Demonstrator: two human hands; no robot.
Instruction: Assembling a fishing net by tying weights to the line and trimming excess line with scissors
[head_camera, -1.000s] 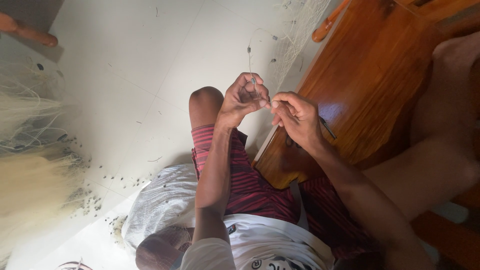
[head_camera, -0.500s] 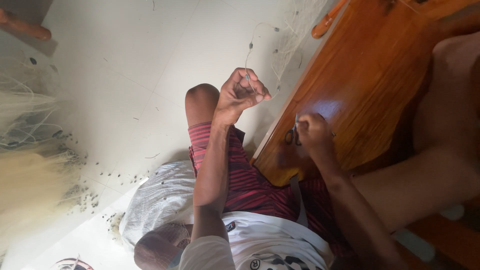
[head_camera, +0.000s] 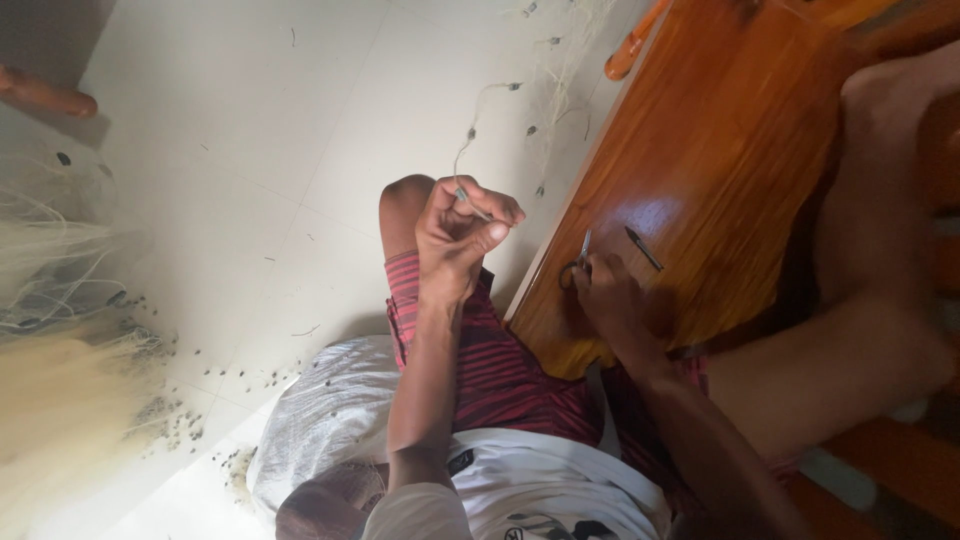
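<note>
My left hand (head_camera: 455, 235) is raised above my knee in a fist, pinching a thin pale line (head_camera: 468, 150) strung with small dark weights; the line runs up across the white floor. My right hand (head_camera: 610, 300) rests on the brown wooden surface (head_camera: 720, 150), its fingers closed on the ring handle of small scissors (head_camera: 578, 262), whose blades point away from me. A black pen (head_camera: 645, 248) lies just right of the scissors.
A pale heap of netting (head_camera: 50, 400) lies at the left, with small dark beads (head_camera: 175, 420) scattered beside it. A white plastic sack (head_camera: 330, 420) sits by my hip. An orange handle (head_camera: 635, 45) lies at the wooden surface's far edge. More weighted line (head_camera: 560, 60) trails there.
My right hand has left the left hand, dropped to the wooden surface and closed on the scissors. The left hand keeps the line, almost in place.
</note>
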